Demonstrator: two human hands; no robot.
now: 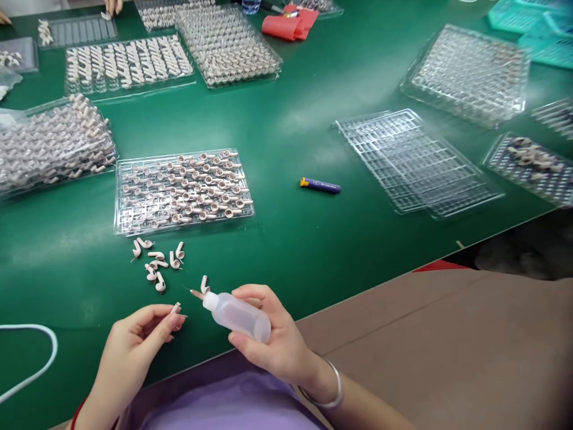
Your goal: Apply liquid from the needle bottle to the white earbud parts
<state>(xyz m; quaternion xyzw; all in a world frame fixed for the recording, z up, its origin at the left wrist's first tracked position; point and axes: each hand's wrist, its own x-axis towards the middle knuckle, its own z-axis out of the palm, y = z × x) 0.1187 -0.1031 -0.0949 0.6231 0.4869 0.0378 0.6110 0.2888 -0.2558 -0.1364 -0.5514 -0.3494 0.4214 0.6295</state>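
Between the thumb and fingers of my left hand (141,340) is a small white earbud shell (176,307), mostly covered by the fingertips. My right hand (277,337) grips a translucent squeeze bottle (239,315), tilted with its thin needle tip (196,293) pointing left, above and a little apart from the held shell. One loose earbud shell (205,284) lies just beyond the bottle's cap. Several more loose shells (156,263) are scattered on the green table, in front of a clear plastic tray (117,209) partly filled with rows of shells.
Stacked trays of shells (54,140) stand at the left. A purple and yellow tool (320,185) lies mid-table. Clear trays (416,161) sit at the right, near turquoise baskets (546,36). A white cable (54,346) curves at lower left. Another person's hand (113,6) shows at the far edge.
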